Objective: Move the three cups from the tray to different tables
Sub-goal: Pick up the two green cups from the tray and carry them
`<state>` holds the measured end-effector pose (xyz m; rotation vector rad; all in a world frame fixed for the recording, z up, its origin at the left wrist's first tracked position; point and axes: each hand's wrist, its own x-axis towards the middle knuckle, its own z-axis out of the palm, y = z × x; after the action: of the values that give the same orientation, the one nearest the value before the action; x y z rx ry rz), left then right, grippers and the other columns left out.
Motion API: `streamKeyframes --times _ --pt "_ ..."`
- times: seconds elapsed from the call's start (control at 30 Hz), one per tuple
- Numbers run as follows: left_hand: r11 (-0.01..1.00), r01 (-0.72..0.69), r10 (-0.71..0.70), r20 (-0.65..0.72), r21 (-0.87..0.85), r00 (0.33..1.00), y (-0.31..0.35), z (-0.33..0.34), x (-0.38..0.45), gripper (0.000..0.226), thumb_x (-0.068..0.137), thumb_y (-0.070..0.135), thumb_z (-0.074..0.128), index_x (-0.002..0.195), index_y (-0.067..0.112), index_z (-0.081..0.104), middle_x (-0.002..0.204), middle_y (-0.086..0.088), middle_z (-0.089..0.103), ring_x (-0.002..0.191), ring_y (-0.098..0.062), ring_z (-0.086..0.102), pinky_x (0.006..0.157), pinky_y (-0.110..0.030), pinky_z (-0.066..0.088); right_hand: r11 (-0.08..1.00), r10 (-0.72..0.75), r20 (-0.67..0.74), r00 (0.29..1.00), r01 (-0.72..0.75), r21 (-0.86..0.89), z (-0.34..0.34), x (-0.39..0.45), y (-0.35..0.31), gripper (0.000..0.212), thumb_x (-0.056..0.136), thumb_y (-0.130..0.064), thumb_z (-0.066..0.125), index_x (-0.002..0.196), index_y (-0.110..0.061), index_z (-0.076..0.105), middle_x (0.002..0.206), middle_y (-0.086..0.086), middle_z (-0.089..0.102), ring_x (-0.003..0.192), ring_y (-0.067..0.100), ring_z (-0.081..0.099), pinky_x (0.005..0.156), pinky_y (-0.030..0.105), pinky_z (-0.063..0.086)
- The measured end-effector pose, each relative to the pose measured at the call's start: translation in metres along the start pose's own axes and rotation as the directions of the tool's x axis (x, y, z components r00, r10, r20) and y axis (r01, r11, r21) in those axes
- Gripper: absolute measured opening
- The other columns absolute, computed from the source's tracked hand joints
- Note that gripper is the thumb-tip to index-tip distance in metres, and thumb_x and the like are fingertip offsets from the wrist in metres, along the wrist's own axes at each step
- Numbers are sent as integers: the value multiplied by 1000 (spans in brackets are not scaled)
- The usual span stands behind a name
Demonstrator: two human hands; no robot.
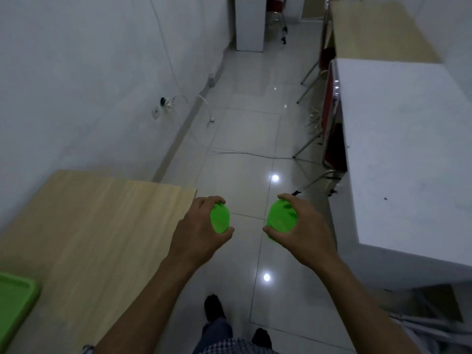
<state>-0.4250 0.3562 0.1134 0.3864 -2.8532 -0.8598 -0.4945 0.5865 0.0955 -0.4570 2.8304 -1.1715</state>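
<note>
I hold two bright green cups over the tiled aisle. My left hand (pixel 201 226) is shut on one green cup (pixel 220 218), gripped from the side. My right hand (pixel 304 229) is shut on the other green cup (pixel 282 217). A corner of the green tray (pixel 15 297) shows at the lower left, on the wooden table (pixel 97 226). No third cup is in view. A white table (pixel 403 149) stands to my right, and a second wooden table (pixel 378 31) lies beyond it.
A white wall runs along the left with a socket and cables (pixel 163 103). A cable (pixel 245 153) crosses the glossy floor ahead. Red chairs with metal legs (pixel 329 118) sit tucked beside the right-hand tables. A white cabinet (pixel 249 24) stands at the far end.
</note>
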Motion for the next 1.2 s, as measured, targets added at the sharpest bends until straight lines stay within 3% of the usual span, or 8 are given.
streamKeyframes --times 0.13,0.3,0.47,0.6,0.73,0.9,1.2 --pt "998 -68 69 62 -16 996 17 18 34 63 67 44 84 122 38 53 124 14 52 102 -11 57 72 -25 39 998 56 -64 996 -56 7 -17 11 19 76 64 -53 84 131 -40 51 122 -14 57 106 9 55 83 29 47" --pt "984 -164 172 118 -72 978 35 41 89 63 68 41 85 123 35 54 122 12 52 100 -11 56 72 -24 39 991 132 -126 983 -133 -1 -31 40 39 77 63 -57 82 132 -41 50 120 -15 57 105 7 56 86 31 51" --pt "969 -227 242 171 -101 955 47 58 153 64 69 42 84 124 34 53 124 12 52 99 -12 56 70 -24 39 977 211 -172 962 -215 -1 -40 84 49 75 63 -54 85 129 -43 50 119 -19 55 101 2 53 74 12 38" --pt "948 -287 312 213 -138 926 57 67 204 64 70 42 84 125 35 53 125 14 51 99 -10 55 69 -21 38 965 254 -222 942 -263 -12 -47 120 53 76 63 -55 84 130 -43 50 117 -21 55 100 2 53 74 5 33" --pt "930 -340 365 246 -138 898 67 76 248 64 70 43 84 126 35 53 125 13 51 99 -11 55 70 -21 38 955 286 -264 921 -297 -2 -52 148 61 75 63 -55 84 129 -42 50 115 -19 56 99 2 54 74 10 37" --pt "911 -379 411 268 -165 871 87 94 292 64 69 45 83 125 36 53 124 15 51 99 -10 55 69 -18 38 939 333 -300 894 -343 21 -60 175 79 75 64 -57 83 130 -41 50 114 -18 56 100 4 54 80 25 47" --pt "892 -410 451 309 -190 837 143 145 362 69 67 45 85 126 36 49 120 18 52 98 -6 52 76 -26 45 912 409 -326 852 -394 115 -91 230 148 76 62 -56 82 129 -45 50 116 -21 55 103 4 55 86 29 49"
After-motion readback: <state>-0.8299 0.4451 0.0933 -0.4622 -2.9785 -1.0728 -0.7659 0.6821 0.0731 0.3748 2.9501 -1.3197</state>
